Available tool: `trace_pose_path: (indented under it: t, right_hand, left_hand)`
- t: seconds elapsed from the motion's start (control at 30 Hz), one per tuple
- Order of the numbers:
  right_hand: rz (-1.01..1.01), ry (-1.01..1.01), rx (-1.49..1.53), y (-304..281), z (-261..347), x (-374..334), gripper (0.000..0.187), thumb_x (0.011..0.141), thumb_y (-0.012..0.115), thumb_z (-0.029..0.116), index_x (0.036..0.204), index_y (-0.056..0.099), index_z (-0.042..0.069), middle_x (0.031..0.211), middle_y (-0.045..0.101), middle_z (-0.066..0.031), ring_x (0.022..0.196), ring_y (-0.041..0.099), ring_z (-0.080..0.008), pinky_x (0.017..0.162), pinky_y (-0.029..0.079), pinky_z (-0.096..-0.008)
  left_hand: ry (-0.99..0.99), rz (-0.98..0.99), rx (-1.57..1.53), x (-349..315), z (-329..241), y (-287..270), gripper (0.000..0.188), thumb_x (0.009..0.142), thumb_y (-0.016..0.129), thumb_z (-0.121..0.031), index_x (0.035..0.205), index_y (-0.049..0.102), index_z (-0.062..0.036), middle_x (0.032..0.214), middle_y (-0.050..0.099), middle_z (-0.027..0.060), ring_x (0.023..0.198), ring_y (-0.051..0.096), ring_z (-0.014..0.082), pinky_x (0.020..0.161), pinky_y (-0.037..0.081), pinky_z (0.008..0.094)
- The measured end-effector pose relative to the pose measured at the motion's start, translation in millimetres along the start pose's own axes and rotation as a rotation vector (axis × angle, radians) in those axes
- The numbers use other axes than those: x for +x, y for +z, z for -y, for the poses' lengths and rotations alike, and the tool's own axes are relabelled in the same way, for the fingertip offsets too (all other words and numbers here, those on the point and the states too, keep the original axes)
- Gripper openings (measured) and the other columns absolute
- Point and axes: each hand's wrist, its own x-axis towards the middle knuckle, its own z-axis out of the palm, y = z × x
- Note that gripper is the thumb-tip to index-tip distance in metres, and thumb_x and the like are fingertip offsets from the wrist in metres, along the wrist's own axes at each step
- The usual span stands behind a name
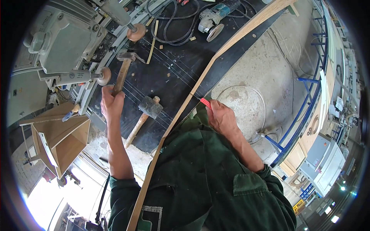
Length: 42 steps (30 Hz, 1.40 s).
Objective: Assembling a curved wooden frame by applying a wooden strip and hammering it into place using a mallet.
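My left hand [111,103] is closed round the wooden handle of a hammer [122,71], whose steel head lies over the black tabletop [169,73]. My right hand [223,118] grips a slim red-handled tool [206,102]; its thin dark shaft reaches the edge of a long wooden strip [184,106]. Whether it is a screwdriver or an awl I cannot tell. The strip has a bend in it and runs from the far right, past my body, to the lower edge. Between my hands, a mallet [151,107] with a black head lies on the tabletop.
An angle grinder [216,17] and its coiled cable lie at the far side. Clamps with round pads [136,32] and a grey machine [69,42] stand at left. A brush [71,112] rests on a wooden box [58,134]. A blue metal frame [296,123] curves along the right.
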Motion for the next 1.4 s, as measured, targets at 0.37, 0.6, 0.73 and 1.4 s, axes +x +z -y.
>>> trace_pose_path:
  t: [0.37,0.6,0.73,1.4]
  right_hand:
    - [0.034,-0.003,-0.009,-5.7,-3.7,0.5,0.016,0.102,0.062,0.015,0.109,0.061,0.001,0.092,0.069,-0.0227,0.084,0.07,-0.045,0.074,0.057,-0.0529]
    - [0.046,0.026,-0.003,-3.7,-4.3,0.5,0.018,0.103,0.062,0.017,0.11,0.062,0.001,0.094,0.07,-0.0231,0.085,0.07,-0.0452,0.074,0.057,-0.0536]
    - [0.065,0.045,-0.011,-5.1,-2.3,1.0,0.018,0.103,0.061,0.018,0.109,0.061,0.001,0.094,0.07,-0.0235,0.085,0.07,-0.0456,0.074,0.057,-0.0541]
    - [0.021,-0.016,0.022,5.2,-14.0,-6.3,0.014,0.102,0.063,0.014,0.106,0.058,0.001,0.092,0.068,-0.0231,0.086,0.069,-0.0449,0.074,0.056,-0.0528]
  left_hand:
    - [0.0,0.648,-0.263,-87.0,-64.2,-45.6,0.057,0.11,0.051,-0.057,0.109,0.065,-0.0024,0.065,0.06,0.0091,0.055,0.06,0.0239,0.054,0.047,0.0393]
    - [0.383,0.493,-0.05,-128.4,-81.6,-21.5,0.031,0.11,0.058,-0.037,0.103,0.063,-0.0069,0.066,0.064,0.0217,0.063,0.068,0.0457,0.058,0.05,0.0554]
    - [0.417,0.37,-0.044,-149.4,-89.4,-14.4,0.029,0.109,0.058,-0.034,0.108,0.064,-0.0054,0.066,0.065,0.022,0.062,0.068,0.0449,0.059,0.051,0.054]
    - [0.338,0.346,-0.011,-160.5,-78.4,-0.3,0.033,0.106,0.061,-0.037,0.109,0.062,-0.0043,0.07,0.069,0.0233,0.064,0.069,0.0448,0.06,0.053,0.0534]
